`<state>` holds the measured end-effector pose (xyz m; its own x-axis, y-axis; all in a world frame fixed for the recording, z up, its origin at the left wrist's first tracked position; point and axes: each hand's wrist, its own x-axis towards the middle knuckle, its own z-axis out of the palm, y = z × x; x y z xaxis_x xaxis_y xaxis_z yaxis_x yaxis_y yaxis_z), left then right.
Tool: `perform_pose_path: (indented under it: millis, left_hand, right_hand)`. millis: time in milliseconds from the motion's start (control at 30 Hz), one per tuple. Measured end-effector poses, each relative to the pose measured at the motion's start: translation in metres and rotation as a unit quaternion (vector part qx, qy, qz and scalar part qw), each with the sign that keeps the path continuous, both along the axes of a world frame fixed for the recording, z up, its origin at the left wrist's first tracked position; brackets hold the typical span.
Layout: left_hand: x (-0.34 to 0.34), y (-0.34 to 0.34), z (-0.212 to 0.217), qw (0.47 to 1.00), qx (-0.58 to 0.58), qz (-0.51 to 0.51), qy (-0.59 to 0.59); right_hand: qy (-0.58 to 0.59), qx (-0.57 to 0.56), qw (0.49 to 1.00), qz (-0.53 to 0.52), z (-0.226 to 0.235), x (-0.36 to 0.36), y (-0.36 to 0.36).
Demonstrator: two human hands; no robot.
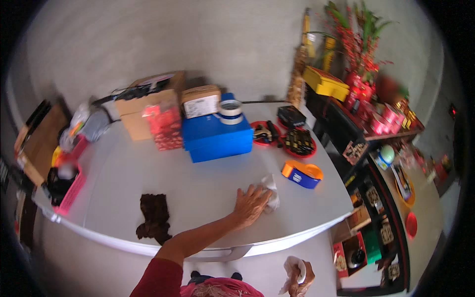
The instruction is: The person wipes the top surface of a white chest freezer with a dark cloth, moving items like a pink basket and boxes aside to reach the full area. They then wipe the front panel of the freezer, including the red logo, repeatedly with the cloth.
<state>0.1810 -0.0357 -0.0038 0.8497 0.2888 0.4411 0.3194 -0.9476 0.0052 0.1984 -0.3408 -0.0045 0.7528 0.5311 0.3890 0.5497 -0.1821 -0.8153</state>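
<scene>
My left hand (251, 204) lies on the white table (208, 183), its fingers spread and flat on the edge of a crumpled white tissue (270, 190). Below the table's front edge at the right, my right hand (306, 278) is closed around another wad of white tissue (293, 266). To the left of my left forearm, a dark brown cloth (154, 213) lies rumpled by the table's front edge. An orange and blue tape dispenser (303, 174) stands just right of the tissue under my left hand.
Behind are a blue box (217, 138) with a tape roll (230, 112), a red bag (164, 127) and a cardboard box (132, 116). Red trays (299, 143) of small items sit back right. A pink basket (69, 193) stands left. A black-framed shelf (381, 232) flanks the right.
</scene>
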Motion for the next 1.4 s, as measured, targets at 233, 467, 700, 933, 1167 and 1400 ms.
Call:
perform_pose_path:
  millis: [233, 467, 700, 933, 1167, 1400]
  left_hand:
    - [0.051, 0.049, -0.024, 0.981, -0.074, 0.176, -0.033]
    - [-0.008, 0.06, 0.005, 0.977, -0.167, 0.128, -0.02]
    - [-0.204, 0.033, 0.025, 0.971, -0.093, 0.219, 0.016]
    - [-0.333, 0.027, 0.006, 0.955, -0.114, 0.273, -0.019]
    - [-0.415, 0.062, 0.016, 0.951, -0.119, 0.274, -0.075]
    - [-0.484, 0.099, 0.002, 0.933, -0.168, 0.311, -0.065]
  right_hand:
    - [-0.071, 0.017, 0.994, 0.078, 0.007, 0.014, 0.021]
    - [-0.116, -0.03, 0.984, 0.131, 0.002, 0.027, 0.057]
    - [-0.193, -0.023, 0.976, 0.096, 0.022, 0.011, 0.141]
    - [-0.351, -0.211, 0.909, 0.081, -0.023, 0.019, 0.213]
    - [-0.351, -0.32, 0.879, 0.044, 0.039, -0.054, 0.216]
    - [-0.324, -0.191, 0.836, 0.399, 0.037, -0.258, 0.312]
